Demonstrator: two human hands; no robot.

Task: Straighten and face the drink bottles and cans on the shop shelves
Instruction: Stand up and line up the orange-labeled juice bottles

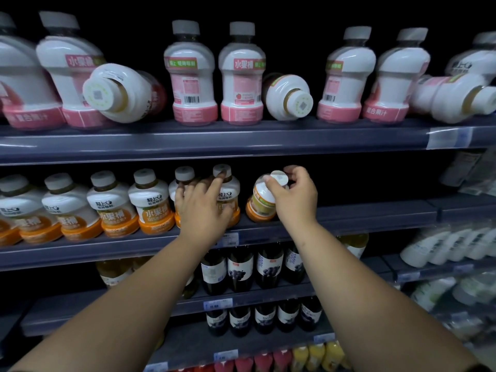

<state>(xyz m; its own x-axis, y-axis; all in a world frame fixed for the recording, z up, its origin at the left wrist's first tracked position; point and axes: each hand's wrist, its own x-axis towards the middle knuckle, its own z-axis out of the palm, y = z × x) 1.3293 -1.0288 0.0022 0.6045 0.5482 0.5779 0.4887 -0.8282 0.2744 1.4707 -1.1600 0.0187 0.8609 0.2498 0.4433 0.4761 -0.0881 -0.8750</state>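
On the second shelf [349, 218] stands a row of white juice bottles with orange bands [150, 208]. My left hand [201, 208] lies over two upright ones [228, 194], fingers spread against them, a fingertip on one cap. My right hand [295, 194] grips the white cap of a tilted orange-band bottle [261, 202], which leans toward me with its base on the shelf. On the top shelf [241, 140] pink-band bottles [190, 76] stand upright, and three lie on their sides [120, 92] [290, 98] [456, 95].
Below, dark grape juice bottles [241, 269] fill two shelves, with price tags [217, 303] on the rails. White bottles [451, 245] lie stacked on the right-hand shelves. Red and yellow bottles [308, 355] show at the bottom. To the right of the tilted bottle is a dark gap.
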